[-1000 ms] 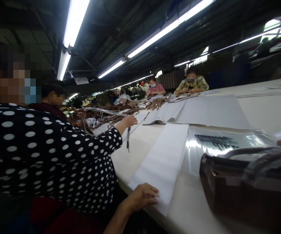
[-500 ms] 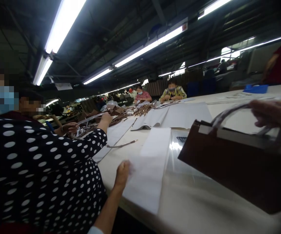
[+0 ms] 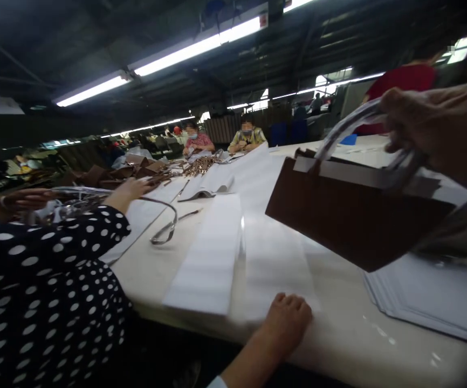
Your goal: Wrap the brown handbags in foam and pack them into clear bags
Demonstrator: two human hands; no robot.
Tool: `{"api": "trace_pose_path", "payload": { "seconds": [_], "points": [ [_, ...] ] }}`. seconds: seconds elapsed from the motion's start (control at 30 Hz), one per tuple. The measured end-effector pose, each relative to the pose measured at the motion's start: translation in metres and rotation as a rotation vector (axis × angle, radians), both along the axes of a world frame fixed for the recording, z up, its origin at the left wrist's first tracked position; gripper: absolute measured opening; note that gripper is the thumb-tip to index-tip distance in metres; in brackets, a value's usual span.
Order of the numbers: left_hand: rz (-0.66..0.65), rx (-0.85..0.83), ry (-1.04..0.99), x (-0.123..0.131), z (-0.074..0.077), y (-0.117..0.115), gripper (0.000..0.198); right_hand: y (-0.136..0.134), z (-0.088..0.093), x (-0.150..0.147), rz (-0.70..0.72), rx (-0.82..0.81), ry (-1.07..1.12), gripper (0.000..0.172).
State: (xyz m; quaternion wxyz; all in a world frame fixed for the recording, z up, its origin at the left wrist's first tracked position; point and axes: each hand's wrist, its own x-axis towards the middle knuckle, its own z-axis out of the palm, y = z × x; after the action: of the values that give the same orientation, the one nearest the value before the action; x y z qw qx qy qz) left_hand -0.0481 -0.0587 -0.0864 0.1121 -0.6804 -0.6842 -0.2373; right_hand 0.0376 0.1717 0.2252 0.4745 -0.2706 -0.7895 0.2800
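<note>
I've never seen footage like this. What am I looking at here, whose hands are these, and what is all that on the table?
There is no machine here. The picture comes from a camera worn on a person's head, looking forward and down, so the two hands nearest the lens are the wearer's own. The right hand grips the clear-wrapped handle of a brown bag and holds it up above the long white table. The left hand rests flat on a clear plastic sheet lying on that table, beside a strip of white paper. A stack of white sheets lies under the bag. At the left sits a co-worker in a dotted sleeve, with one hand by a loose handle strap. More people work at the far end.
</note>
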Motion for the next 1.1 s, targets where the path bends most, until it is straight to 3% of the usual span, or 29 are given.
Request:
{"api": "trace_pose_path", "payload": {
  "seconds": [0.07, 0.13, 0.33, 0.43, 0.6, 0.8, 1.1],
  "points": [
    [-0.011, -0.011, 0.017, 0.008, -0.021, -0.008, 0.008, -0.022, -0.008, -0.011, 0.037, -0.046, 0.027, 0.056],
    [-0.005, -0.014, 0.025, 0.010, -0.029, -0.013, 0.010, -0.037, -0.023, -0.025, 0.094, -0.066, -0.014, 0.050],
    [0.003, 0.001, 0.013, 0.009, -0.025, -0.024, 0.011, -0.057, -0.079, -0.053, 0.364, -0.096, -0.145, 0.048],
    [0.005, 0.019, -0.010, 0.007, -0.023, -0.029, 0.010, -0.068, -0.095, -0.060, 0.455, -0.015, -0.232, 0.048],
    [0.015, 0.054, -0.036, 0.004, -0.027, -0.033, 0.016, -0.084, -0.099, -0.064, 0.484, 0.083, -0.304, 0.050],
    [-0.006, 0.083, -0.057, -0.004, -0.031, -0.036, 0.021, -0.088, -0.097, -0.064, 0.572, 0.008, -0.351, 0.049],
    [0.021, 0.134, -0.081, -0.009, -0.028, -0.036, 0.018, -0.091, -0.095, -0.058, 0.578, -0.006, -0.420, 0.051]
  ]
}}
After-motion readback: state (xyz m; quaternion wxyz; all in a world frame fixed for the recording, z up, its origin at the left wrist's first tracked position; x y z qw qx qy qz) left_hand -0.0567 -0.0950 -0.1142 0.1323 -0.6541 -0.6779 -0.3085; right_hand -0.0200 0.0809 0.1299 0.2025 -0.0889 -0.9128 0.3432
